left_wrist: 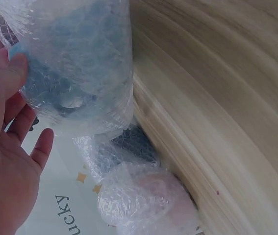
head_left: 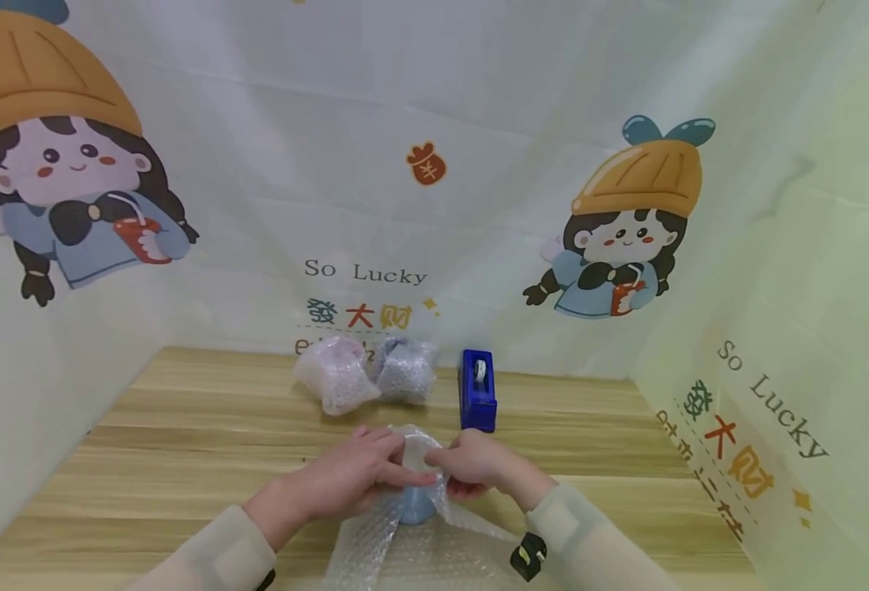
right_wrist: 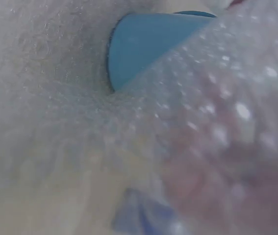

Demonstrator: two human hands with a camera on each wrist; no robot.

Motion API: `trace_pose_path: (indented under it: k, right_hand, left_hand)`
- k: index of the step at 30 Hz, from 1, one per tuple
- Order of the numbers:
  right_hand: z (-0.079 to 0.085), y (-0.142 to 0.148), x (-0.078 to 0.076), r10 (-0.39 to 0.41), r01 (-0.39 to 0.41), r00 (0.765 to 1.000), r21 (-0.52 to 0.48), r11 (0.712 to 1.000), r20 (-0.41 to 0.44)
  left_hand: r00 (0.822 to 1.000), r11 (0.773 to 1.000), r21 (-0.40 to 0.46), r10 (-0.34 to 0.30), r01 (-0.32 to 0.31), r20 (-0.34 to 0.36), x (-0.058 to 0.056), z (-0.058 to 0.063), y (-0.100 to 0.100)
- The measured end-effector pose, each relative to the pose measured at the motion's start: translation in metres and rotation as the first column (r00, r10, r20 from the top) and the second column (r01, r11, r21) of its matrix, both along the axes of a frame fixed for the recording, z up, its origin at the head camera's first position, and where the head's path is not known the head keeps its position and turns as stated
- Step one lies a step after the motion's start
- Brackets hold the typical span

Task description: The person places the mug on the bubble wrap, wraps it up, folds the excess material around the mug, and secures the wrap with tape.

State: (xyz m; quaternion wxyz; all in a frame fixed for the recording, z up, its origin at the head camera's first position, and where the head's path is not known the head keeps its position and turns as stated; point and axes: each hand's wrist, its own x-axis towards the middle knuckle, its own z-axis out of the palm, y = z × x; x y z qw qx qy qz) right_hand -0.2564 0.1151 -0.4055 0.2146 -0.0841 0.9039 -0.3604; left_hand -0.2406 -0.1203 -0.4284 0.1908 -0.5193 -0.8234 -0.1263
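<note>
A light blue cup (head_left: 417,507) stands partly wrapped in clear bubble wrap (head_left: 434,558) near the front of the table. At the cup's left side, my left hand (head_left: 353,472) holds the wrap against it, with one finger reaching across to the right. In the left wrist view, the thumb (left_wrist: 16,68) presses at the edge of the wrapped cup (left_wrist: 80,63). My right hand (head_left: 474,461), fingers curled, grips the wrap on the cup's right side. Through the wrap it shows blurred in the right wrist view, beside the bare blue cup wall (right_wrist: 143,46).
Two bubble-wrapped bundles, one pinkish (head_left: 336,376) and one greyish (head_left: 404,371), sit at the back of the wooden table (head_left: 205,427). To their right stands a blue tape dispenser (head_left: 477,394) with a roll in it. Printed cloth (head_left: 500,205) hangs around the table.
</note>
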Motion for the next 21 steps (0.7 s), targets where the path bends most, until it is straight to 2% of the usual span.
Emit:
trace_pose_path:
  k: [3,7,11,14,18,19,21]
  right_hand:
    - [0.005,0.011,0.002,-0.007,0.007,1.0,-0.031,0.999,0.029]
    - [0.019,0.034,0.008,0.023,-0.022,0.999,-0.046,0.999,0.031]
    - [0.028,0.065,0.023,0.045,-0.043,0.996,-0.029,0.999,0.073]
    - [0.018,0.082,0.042,0.065,-0.067,0.988,0.008,0.998,0.138]
    - [-0.013,0.09,0.065,0.101,-0.103,0.97,-0.002,0.995,0.223]
    - [-0.02,0.09,0.069,0.097,-0.097,0.969,-0.013,0.995,0.229]
    - [-0.032,0.088,0.074,0.08,-0.076,0.98,-0.03,0.997,0.181]
  left_hand:
    - [1.0,1.0,0.0,0.009,-0.009,0.004,0.0,-0.001,0.0]
    - [1.0,1.0,-0.003,0.021,-0.021,0.023,0.0,-0.001,0.001]
    - [0.998,1.0,-0.004,0.022,-0.022,0.053,0.0,0.0,0.001]
    - [0.997,1.0,-0.003,0.026,-0.026,0.068,0.0,0.0,-0.001]
    - [0.997,1.0,-0.004,0.031,-0.031,0.067,0.001,0.0,-0.002]
    - [0.997,1.0,-0.003,0.031,-0.031,0.066,0.001,0.0,-0.002]
    - [0.998,0.999,-0.004,0.032,-0.032,0.061,0.001,0.0,-0.001]
